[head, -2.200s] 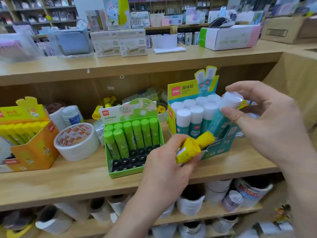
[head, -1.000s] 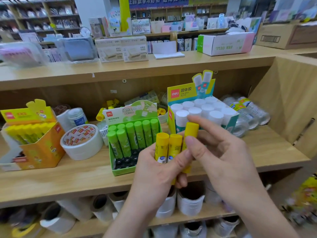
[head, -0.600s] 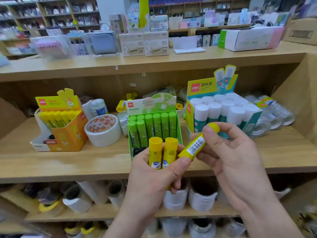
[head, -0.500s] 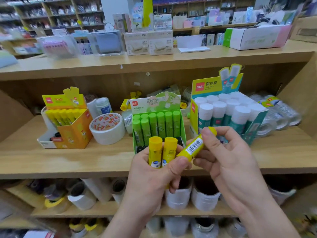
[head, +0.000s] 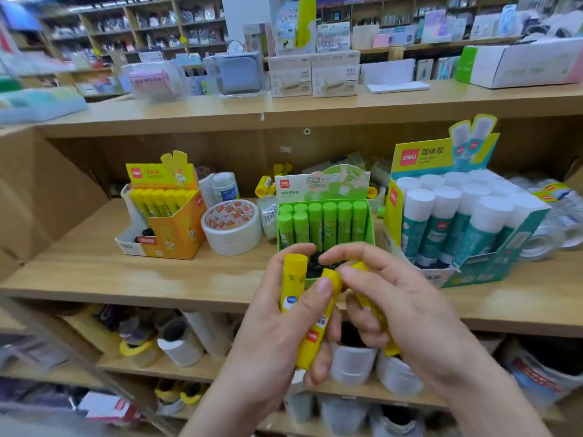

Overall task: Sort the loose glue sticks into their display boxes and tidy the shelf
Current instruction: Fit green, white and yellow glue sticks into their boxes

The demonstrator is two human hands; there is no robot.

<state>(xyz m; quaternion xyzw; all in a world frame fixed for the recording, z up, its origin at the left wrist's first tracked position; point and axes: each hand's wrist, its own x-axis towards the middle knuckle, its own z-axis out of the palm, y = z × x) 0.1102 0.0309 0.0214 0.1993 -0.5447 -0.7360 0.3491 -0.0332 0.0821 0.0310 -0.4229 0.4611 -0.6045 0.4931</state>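
My left hand [head: 277, 329] grips two yellow glue sticks [head: 294, 280] upright in front of the shelf edge. My right hand [head: 400, 304] curls round a third yellow glue stick [head: 367, 298], mostly hidden by the fingers, beside the other two. On the shelf stand three display boxes: an orange box of yellow sticks [head: 176, 225] at the left, a green box of green sticks [head: 325, 222] in the middle, and a teal box of white-capped sticks [head: 467, 228] at the right. A few loose yellow sticks [head: 263, 186] lie at the back.
A white tape roll [head: 232, 225] sits between the orange and green boxes. Clear tape rolls [head: 549, 241] lie at the far right. The wooden shelf [head: 94, 272] has bare board in front of the boxes. Tape rolls fill the lower shelf.
The view has swung left. My right hand has brought its yellow stick down from a tilt to stand beside the two in my left hand.
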